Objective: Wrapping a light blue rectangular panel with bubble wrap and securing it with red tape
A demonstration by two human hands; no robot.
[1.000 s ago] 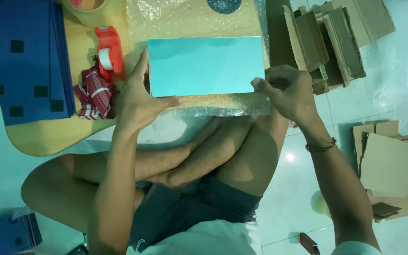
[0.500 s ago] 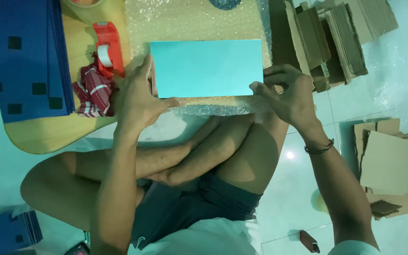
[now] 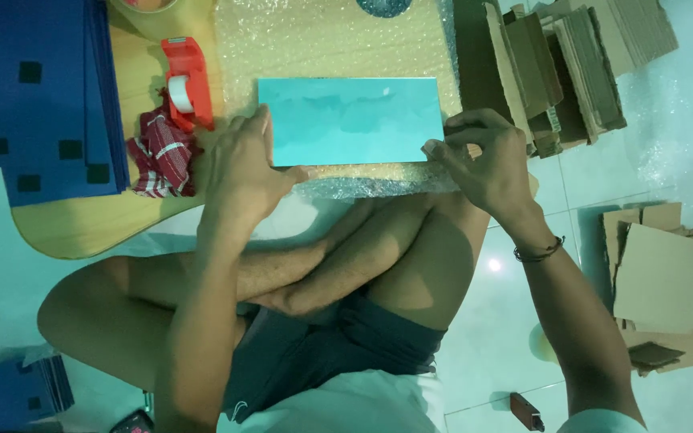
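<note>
A flat turquoise rectangular panel (image 3: 350, 119) lies on a sheet of bubble wrap (image 3: 322, 40) spread over a low wooden table (image 3: 82, 224). My left hand (image 3: 242, 164) grips the panel's near-left corner, thumb under its front edge. My right hand (image 3: 483, 156) pinches the near-right corner between thumb and fingers. My crossed bare legs sit just below the table edge.
A red tape dispenser (image 3: 184, 80) and a red checked cloth (image 3: 160, 156) lie left of the panel. Blue sheets with black squares (image 3: 42, 96) are stacked at far left. Cardboard pieces are piled at upper right (image 3: 555, 64) and on the floor at right (image 3: 667, 281).
The panel and both hands sit slightly lower and nearer in the view than before; both hands keep their hold on its corners.
</note>
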